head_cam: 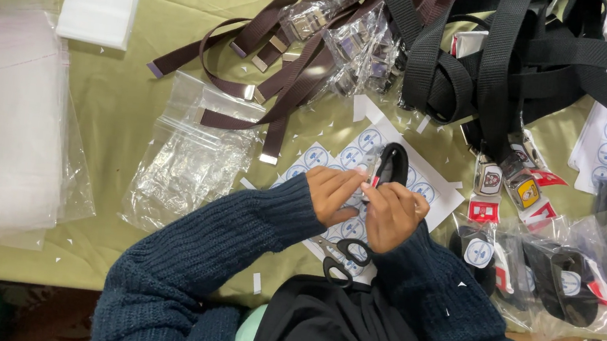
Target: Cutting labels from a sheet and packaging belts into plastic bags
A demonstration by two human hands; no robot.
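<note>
Both hands meet over the middle of the bench [126, 102], which is covered in a matte olive-green cloth. The left hand [333, 195] and the right hand [392, 216], each in a ribbed dark-blue knit sleeve, close their grip together on a rolled black webbing belt [394, 164]. The belt is a tight oval coil of coarse woven strap, held just above a white sticker sheet [356, 154] printed with round blue-and-white labels. Black-handled scissors [345, 259] lie on the sheet just below the hands.

To the left lie crinkled clear plastic bags [185, 156] and a flat glossy stack of clear sleeves [1, 118]. Brown straps [284, 76] with metal tips sprawl at the top centre, beside a heap of broad black straps [533, 60]. At the right, bagged belts [575, 285] lie side by side in shiny plastic.
</note>
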